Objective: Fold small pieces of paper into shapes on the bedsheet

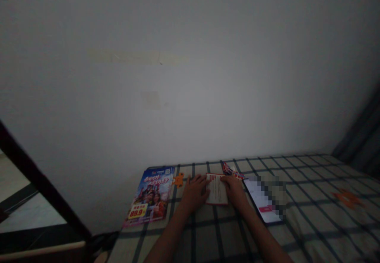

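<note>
A folded paper leaflet [217, 193], white with a red border and red and dark print, lies on the checked cloth between my hands. My left hand [196, 191] rests flat with its fingers spread, its thumb side at the leaflet's left edge. At the right edge, my right hand [234, 187] has its fingers bent over the leaflet's upper corner; its other fingers are partly hidden. Just beyond the right hand lies a strip of colourful printed paper [231, 170]. To the left is a small stack of blue and pink flyers [151, 197].
A phone-like device with a lit screen [258, 199] lies right of my right hand, partly pixelated. The checked cloth [308, 199] has orange bear-like figures on it. A pale wall [196, 96] rises behind, and a dark curtain [362, 136] hangs at the right.
</note>
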A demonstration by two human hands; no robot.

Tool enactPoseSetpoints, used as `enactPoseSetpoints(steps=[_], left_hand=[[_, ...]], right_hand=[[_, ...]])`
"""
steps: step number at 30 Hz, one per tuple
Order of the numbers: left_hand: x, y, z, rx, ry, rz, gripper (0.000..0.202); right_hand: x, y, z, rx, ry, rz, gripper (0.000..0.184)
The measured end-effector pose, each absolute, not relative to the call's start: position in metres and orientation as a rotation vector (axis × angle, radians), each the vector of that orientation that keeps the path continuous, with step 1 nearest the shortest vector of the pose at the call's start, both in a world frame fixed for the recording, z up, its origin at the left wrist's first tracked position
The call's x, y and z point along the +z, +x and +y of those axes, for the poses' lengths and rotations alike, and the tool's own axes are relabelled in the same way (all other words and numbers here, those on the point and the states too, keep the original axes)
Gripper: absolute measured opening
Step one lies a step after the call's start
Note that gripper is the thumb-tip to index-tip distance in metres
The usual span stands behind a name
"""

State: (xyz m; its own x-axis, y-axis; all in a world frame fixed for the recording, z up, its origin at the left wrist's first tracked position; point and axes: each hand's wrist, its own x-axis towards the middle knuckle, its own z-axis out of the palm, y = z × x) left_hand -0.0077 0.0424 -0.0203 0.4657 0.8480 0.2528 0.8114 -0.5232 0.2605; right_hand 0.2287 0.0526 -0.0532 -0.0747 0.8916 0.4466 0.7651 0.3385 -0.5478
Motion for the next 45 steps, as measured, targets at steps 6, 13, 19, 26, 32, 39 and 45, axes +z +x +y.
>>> enactPoseSetpoints(steps=[6,13,19,26,32,39,45], left_hand=[[-0.021,-0.008,0.043,0.524,2.603,1.489,0.044],[-0.022,-0.007,0.041,0.542,2.591,1.514,0.043],[-0.021,-0.007,0.042,0.497,2.575,1.519,0.044],[-0.018,-0.007,0.042,0.484,2.586,1.524,0.044],[-0.019,-0.008,0.042,0.466,2.581,1.53,0.046],[-0.02,-0.008,0.042,0.485,2.581,1.526,0.046],[-0.019,-0.01,0.044,0.48,2.576,1.514,0.045]], right_hand=[[-0.056,0.232,0.059,0.237,-1.448,-1.861,0.035],[-0.057,0.234,0.059,0.265,-1.445,-1.881,0.035],[-0.054,0.238,0.05,0.304,-1.438,-1.947,0.044],[-0.047,0.25,0.037,0.453,-1.434,-2.13,0.069],[-0.038,0.256,0.03,0.569,-1.426,-2.23,0.077],[-0.045,0.26,0.019,0.556,-1.449,-2.248,0.079],[-0.043,0.261,0.01,0.556,-1.428,-2.218,0.077]])
